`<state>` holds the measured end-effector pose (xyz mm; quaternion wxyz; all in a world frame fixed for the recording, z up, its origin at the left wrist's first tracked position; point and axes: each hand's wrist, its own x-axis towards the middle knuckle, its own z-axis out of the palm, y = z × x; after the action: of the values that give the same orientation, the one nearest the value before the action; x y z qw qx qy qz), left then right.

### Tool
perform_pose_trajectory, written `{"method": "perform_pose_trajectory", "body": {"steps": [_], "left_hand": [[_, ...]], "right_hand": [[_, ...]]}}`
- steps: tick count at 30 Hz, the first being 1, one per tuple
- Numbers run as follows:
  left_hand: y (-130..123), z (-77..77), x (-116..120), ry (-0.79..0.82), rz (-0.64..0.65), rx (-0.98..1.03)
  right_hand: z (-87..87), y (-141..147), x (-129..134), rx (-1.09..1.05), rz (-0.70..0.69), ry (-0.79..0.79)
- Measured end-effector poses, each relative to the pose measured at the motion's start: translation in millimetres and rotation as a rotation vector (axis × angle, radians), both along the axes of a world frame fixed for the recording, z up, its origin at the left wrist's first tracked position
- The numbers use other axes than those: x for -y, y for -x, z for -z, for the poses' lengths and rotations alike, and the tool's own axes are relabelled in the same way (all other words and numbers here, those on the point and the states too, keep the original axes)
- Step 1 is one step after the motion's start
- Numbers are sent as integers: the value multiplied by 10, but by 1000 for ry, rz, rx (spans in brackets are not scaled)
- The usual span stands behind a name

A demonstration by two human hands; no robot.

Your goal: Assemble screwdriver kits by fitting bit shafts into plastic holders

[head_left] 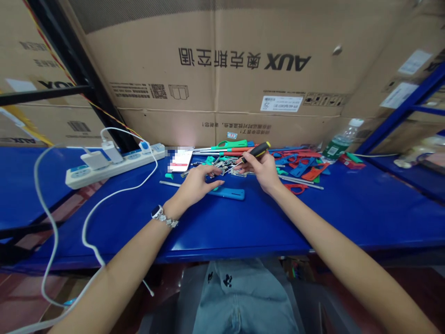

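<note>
My right hand (pixel 262 169) holds a screwdriver (pixel 259 150) by its black and yellow handle, with the shaft slanting down and left toward small metal parts (pixel 222 163). Beside that pile, my left hand (pixel 200 183) has its thumb apart from its curled fingers, and no held object shows. Just below its fingertips lies a long-necked lighter (pixel 231 193) with a blue handle and a metal tube pointing left. Behind the hands rest more long lighters, one with a green handle (pixel 233 144). Red, blue and orange plastic lighter parts (pixel 306 168) are heaped to the right.
A white power strip (pixel 114 167) with chargers and white cables sits on the left of the blue table (pixel 243 227). A phone (pixel 181 160) lies near the cardboard box (pixel 215 60) at the back. To the right stands a green-labelled bottle (pixel 339 144).
</note>
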<state>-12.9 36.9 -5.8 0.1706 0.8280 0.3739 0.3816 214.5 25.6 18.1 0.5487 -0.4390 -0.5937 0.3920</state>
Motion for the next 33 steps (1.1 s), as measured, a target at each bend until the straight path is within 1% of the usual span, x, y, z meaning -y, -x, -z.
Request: {"method": "perform_pose_trajectory", "body": {"steps": [2, 6, 9, 12, 17, 21, 24, 26, 29, 31, 33], "left_hand": [[-15, -6, 12, 14, 13, 13], [-17, -6, 5, 91, 13, 47], [-11, -16, 0, 127, 16, 52], [-15, -37, 10, 129, 6, 64], [-27, -43, 27, 101, -5, 60], [-38, -33, 32, 126, -19, 65], [-64, -25, 45, 176, -34, 55], [-85, -15, 60, 190, -17, 44], [-104, 2, 93, 109, 7, 31], [-106, 8, 118, 31, 34, 2], [-112, 2, 141, -3, 93, -64]], "right_hand": [[-10, 25, 18, 5, -10, 6], [-33, 58, 52, -34, -36, 6], [-53, 61, 73, -34, -23, -9], [-64, 60, 91, -33, -15, -25], [-59, 68, 104, -67, -45, -49], [-51, 76, 92, -43, -38, -65], [-45, 89, 79, -47, -79, -100], [-45, 95, 75, -62, -114, -121], [-56, 78, 66, -82, -117, -144], [-69, 38, 51, -89, -84, -164], [-84, -22, 27, -91, -48, -180]]}}
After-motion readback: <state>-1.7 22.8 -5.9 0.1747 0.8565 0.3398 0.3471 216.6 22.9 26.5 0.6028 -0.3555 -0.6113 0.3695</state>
